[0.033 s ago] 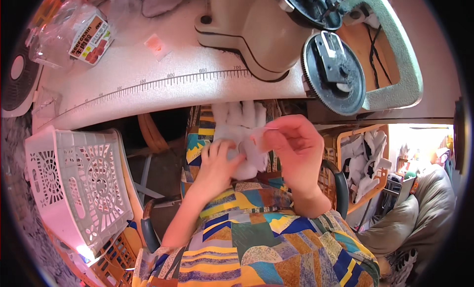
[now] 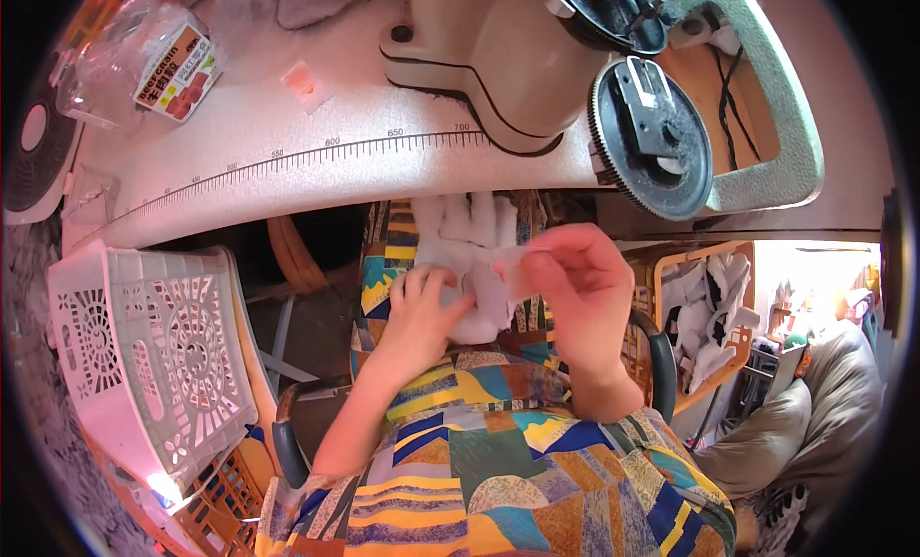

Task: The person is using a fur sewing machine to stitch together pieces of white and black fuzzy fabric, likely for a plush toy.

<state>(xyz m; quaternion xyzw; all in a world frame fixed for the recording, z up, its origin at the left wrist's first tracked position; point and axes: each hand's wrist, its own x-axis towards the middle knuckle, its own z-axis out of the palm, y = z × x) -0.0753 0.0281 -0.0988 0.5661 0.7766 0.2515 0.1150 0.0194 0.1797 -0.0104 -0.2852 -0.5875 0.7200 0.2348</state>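
A white, fluffy glove-like piece [image 2: 448, 233] lies across my lap, its finger-shaped lobes pointing toward the table. My left hand [image 2: 422, 313] holds its near part, with the fingers curled over the fabric and the thumb beside a pale lavender fold [image 2: 491, 293]. To the right, my right hand [image 2: 580, 284] pinches a thin, pale, see-through piece [image 2: 517, 269] with a pinkish mark, between thumb and index finger. This thin piece is just above the fold; whether it touches the fabric I cannot tell.
A beige sewing machine [image 2: 498, 68] with a black toothed wheel [image 2: 652, 140] stands on the white table [image 2: 249, 178]. A small pink-marked square [image 2: 307, 85] and a clear package [image 2: 177, 73] lie there. A white crate [image 2: 192, 356] stands left; an orange basket of white pieces [image 2: 704, 317] is right.
My right hand and the thin piece have shifted very slightly. My left hand stays on the white fluffy piece.
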